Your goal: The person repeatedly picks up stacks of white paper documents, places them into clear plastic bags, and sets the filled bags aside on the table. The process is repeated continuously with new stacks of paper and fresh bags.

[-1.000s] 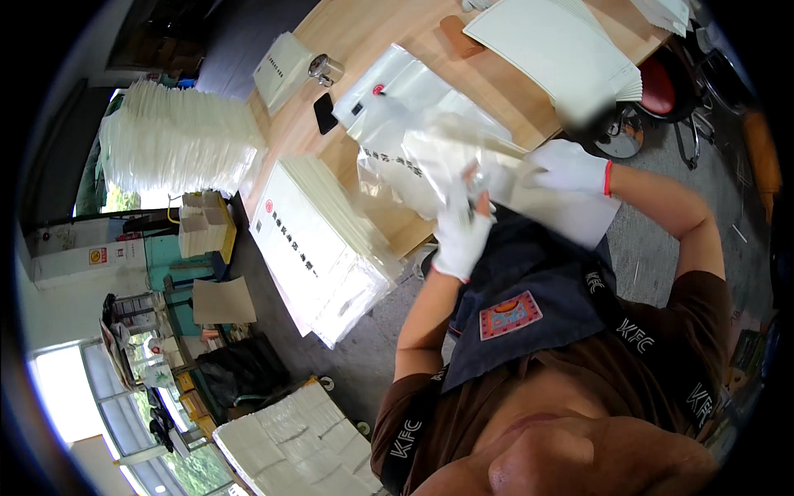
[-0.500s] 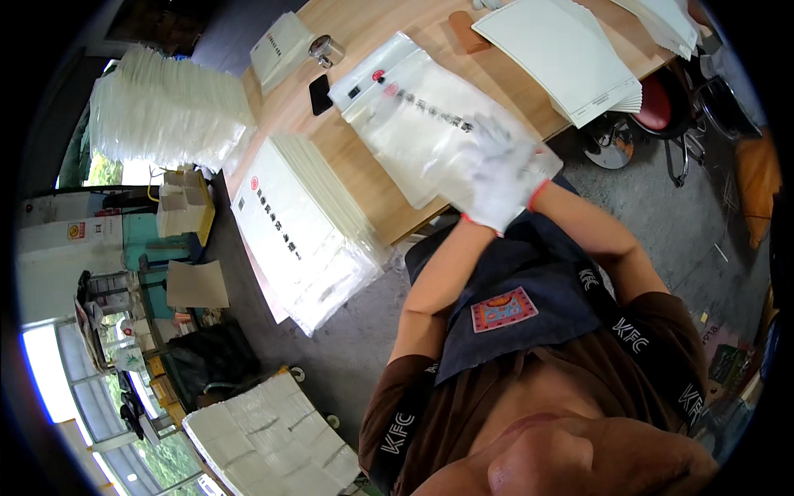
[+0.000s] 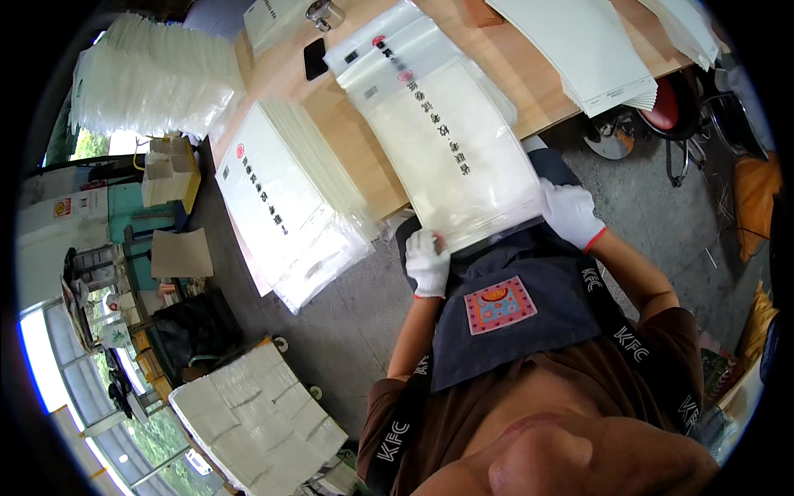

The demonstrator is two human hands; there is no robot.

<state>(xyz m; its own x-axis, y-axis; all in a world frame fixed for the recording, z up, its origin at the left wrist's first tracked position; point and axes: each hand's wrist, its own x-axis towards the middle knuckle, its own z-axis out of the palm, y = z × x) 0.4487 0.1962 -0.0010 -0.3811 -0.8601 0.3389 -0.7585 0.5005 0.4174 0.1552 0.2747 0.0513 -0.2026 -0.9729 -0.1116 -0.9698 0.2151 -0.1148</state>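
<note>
A clear plastic bag (image 3: 455, 157) with pale sheets inside, dark printed characters and a red round mark, lies over the table's near edge toward my lap. Another similar bag lies partly beneath it. My left hand (image 3: 428, 263), in a white glove with a red cuff, is closed on the bag's near left corner, its fingers curled. At the near right corner, my right hand (image 3: 571, 213), gloved the same way, grips the bag's edge; its fingertips are partly hidden. To the left sits a thick stack of filled plastic bags (image 3: 277, 190), printed alike, overhanging the table.
A black phone (image 3: 315, 59) and a metal mug (image 3: 324, 15) stand on the wooden table (image 3: 351, 136). White sheets (image 3: 579, 54) are fanned at the right. A tall plastic-bag pile (image 3: 153, 78) rises at far left. A stool (image 3: 662, 107) stands beyond the table's right edge.
My hands, earlier together and blurred over the bag's lower part, have parted and come nearer to its two near corners. The bag has come toward me and hangs over the edge.
</note>
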